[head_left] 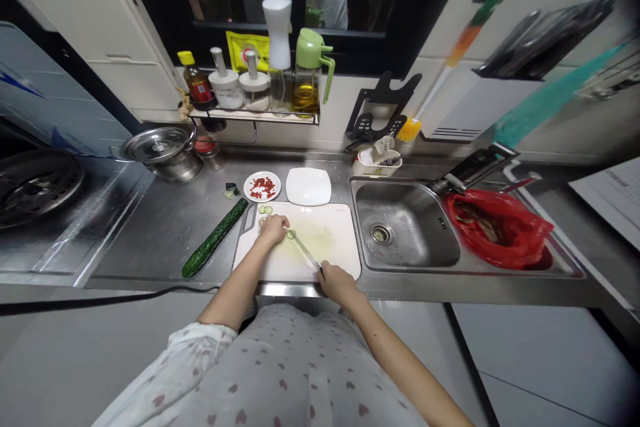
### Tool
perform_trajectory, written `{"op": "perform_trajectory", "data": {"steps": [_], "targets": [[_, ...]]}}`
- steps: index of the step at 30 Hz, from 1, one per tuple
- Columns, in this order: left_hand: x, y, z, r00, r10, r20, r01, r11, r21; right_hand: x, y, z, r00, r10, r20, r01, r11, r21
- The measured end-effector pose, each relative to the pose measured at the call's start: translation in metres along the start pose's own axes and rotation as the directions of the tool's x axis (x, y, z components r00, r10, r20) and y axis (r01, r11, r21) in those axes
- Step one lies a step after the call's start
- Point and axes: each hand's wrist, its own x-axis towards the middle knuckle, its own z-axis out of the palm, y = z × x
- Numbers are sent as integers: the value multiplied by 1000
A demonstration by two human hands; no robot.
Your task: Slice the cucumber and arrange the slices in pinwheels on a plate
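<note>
My right hand [339, 282] grips the handle of a knife [307, 252], whose blade points up and left across a white cutting board [345, 240]. At the blade's tip is a thin, pale-green cucumber slice [291, 235]. My left hand [273, 229] rests over the left part of the board, fingers curled together and fingertips at that slice; what lies beneath the palm is hidden. Just behind this hand lie more cucumber slices [265, 210]. A long, whole cucumber [215, 238] lies on the steel counter, left of the board.
Behind the board stand a plate of red chopped pieces [254, 195] and a white square plate [309, 185]. Cucumber ends [231, 191] lie nearby. A sink [407, 227] and red plastic bag [500, 230] are right; a lidded pot [167, 153] stands left. Bottles fill a wall shelf [255, 116].
</note>
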Motion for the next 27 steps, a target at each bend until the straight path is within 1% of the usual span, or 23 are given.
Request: {"op": "perform_trajectory", "data": {"steps": [14,27], "targets": [[0,0,1,1000,6,-3,-6,1000,2,2,1,6,999,-5,-35,6,1000,10],[0,0,1,1000,-4,9,5,1000,-20,-13,11,7,1000,11,-2,-11,1000,4]]}}
